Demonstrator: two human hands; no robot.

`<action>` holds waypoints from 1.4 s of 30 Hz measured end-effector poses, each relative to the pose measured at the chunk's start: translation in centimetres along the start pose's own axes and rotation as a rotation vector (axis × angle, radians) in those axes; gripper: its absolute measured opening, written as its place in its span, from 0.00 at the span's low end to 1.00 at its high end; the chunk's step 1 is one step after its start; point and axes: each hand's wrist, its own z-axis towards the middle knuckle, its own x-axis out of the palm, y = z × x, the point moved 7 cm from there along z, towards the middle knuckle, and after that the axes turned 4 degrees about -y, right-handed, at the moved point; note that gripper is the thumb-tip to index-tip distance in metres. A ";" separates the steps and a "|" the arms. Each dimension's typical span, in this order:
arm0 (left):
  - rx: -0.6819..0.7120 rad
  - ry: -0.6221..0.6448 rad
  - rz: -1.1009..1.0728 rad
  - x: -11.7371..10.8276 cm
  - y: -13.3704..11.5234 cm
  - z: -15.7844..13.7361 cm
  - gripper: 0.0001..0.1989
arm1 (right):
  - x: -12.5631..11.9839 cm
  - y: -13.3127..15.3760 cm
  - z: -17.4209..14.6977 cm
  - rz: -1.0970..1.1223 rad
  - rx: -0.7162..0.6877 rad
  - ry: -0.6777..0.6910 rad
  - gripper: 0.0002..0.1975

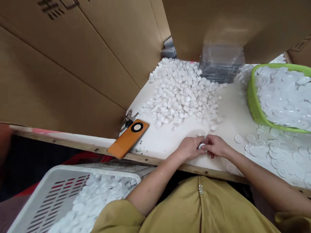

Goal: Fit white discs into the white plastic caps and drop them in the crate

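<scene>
My left hand and my right hand meet near the front edge of the white table. Together they pinch one small white plastic piece between the fingertips. Behind them lies a large heap of small white plastic caps. To my right, flat white plastic discs are scattered on the table, and a green basket holds many more discs.
An orange phone lies at the table's front left, with keys beside it. A white crate with white pieces sits below left. Cardboard walls enclose the back and left. A stack of clear trays stands at the back.
</scene>
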 end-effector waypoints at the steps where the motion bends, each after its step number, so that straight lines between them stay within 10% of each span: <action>1: 0.006 -0.025 -0.045 0.0 -0.2 -0.4 0.13 | 0.1 0.1 -0.3 0.010 -0.040 -0.003 0.09; 6: -0.114 -0.180 -0.295 -2.8 2.7 -6.6 0.11 | -2.8 2.5 -0.9 -0.109 -0.308 -0.133 0.08; 10: -0.443 -0.265 -0.102 -6.6 12.8 -18.2 0.19 | -8.8 6.2 1.1 -0.549 -0.419 -0.540 0.11; 14: -0.931 -0.020 0.196 -5.2 24.3 -31.3 0.20 | -9.8 8.0 5.0 -0.865 -0.303 -0.459 0.12; 17: -1.063 0.023 0.193 -3.4 26.9 -35.5 0.20 | -9.0 8.5 6.5 -0.929 -0.258 -0.378 0.09; 20: -0.983 -0.266 0.195 -4.5 23.3 -31.8 0.21 | -8.4 8.7 6.9 -0.932 -0.253 -0.348 0.12; 24: -0.451 -0.673 0.051 -6.5 12.6 -18.5 0.15 | -8.9 9.3 6.1 -0.879 -0.352 -0.374 0.08; 30: 0.159 -0.556 -0.066 -3.3 2.0 -1.4 0.19 | -10.1 6.7 1.7 -0.316 -0.423 -0.435 0.07; 36: 0.191 -0.426 -0.138 -1.4 1.7 0.8 0.11 | -4.7 1.7 -0.9 0.384 -0.230 -0.234 0.15; 42: 0.183 -0.373 -0.129 -0.2 1.6 -0.1 0.09 | -1.6 0.5 0.2 0.314 -0.102 -0.212 0.11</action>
